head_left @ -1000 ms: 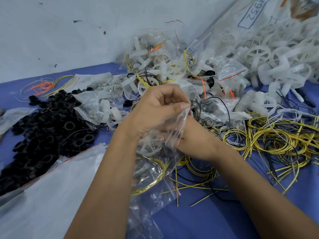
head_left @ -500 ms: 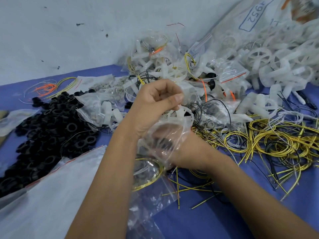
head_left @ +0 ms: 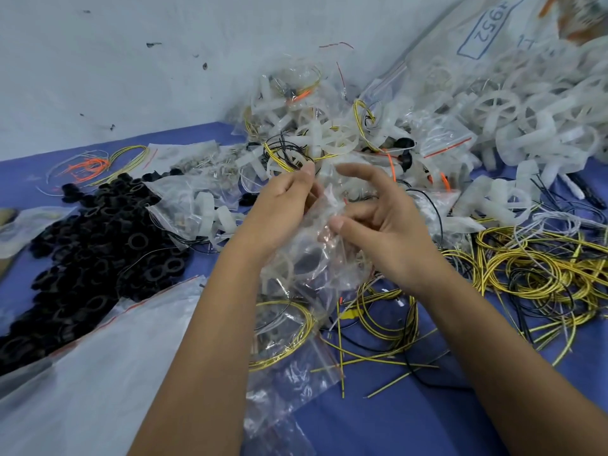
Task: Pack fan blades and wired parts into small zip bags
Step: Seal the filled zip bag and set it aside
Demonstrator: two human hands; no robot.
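Both hands are raised at the centre of the frame around a small clear zip bag [head_left: 324, 232]. By the left hand [head_left: 279, 215] the bag's upper edge is pinched between thumb and curled fingers. The right hand [head_left: 381, 225] is held just beside it with fingers spread and loosely bent, the thumb laid against the plastic; whether anything is gripped by it cannot be told. Inside the bag a pale ring-shaped fan blade [head_left: 289, 274] can be made out through the crumpled film.

Below the hands, more clear bags [head_left: 289, 373] are spread on the blue bench [head_left: 394, 422], one with a coil of yellow wire [head_left: 289, 330] seen through it. Loose yellow and black wires [head_left: 533, 271] are piled at the right of the frame. A heap of black rings [head_left: 98, 245] is seen at the left, with a large translucent bag [head_left: 82, 373] lying across the lower left corner. Filled small bags and white fan blades [head_left: 329, 139] are stacked behind the hands, and a bigger heap of white fan blades [head_left: 526, 126] fills the upper right, beneath a large bag marked 1952 [head_left: 487, 28]. A small bundle of orange wires [head_left: 88, 166] lies at the far left, near the wall [head_left: 131, 60].
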